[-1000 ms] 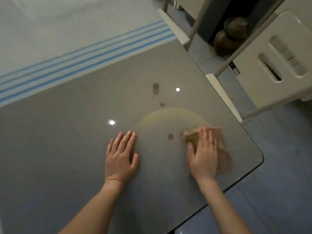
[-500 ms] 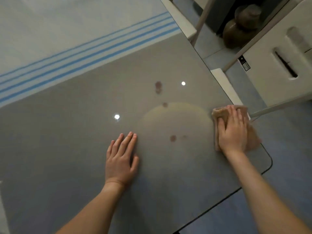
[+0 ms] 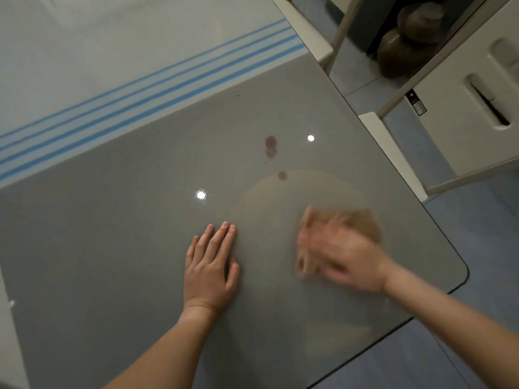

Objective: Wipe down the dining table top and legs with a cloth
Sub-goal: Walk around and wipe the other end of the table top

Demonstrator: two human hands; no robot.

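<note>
Nearest: the left hand lies flat, palm down, on the glossy grey table top. Its fingers are straight and close together and it holds nothing. It looks to be a brace. All places below are taken from this hand.

- Right of it, apart: the right hand, palm down on a tan, soft, folded cloth. The cloth shows beyond the hand on the far side. Motion blur hides the fingers, so I cannot tell whether they are curled into the fabric or laid straight.
- Cloth, by judgement: light and limp. It should slide freely on so slick a top and may bunch or slip out. Best pressed through its middle under a flat palm, with one edge tucked under the fingers.
- Further right: the table's rounded corner. The near-right edge runs just by the right wrist, so there is little room for strokes that way.
- Left and ahead: a broad run of grey top, the better room for long sweeps.
- Ahead and a little right: a pale round haze, then reddish-brown spots, not yet wiped.
- Far ahead-left: a white fabric with blue stripes covers the top and limits strokes that way.
- Far right, off the table: a white chair and brown jars.
- Table legs are not in view.
</note>
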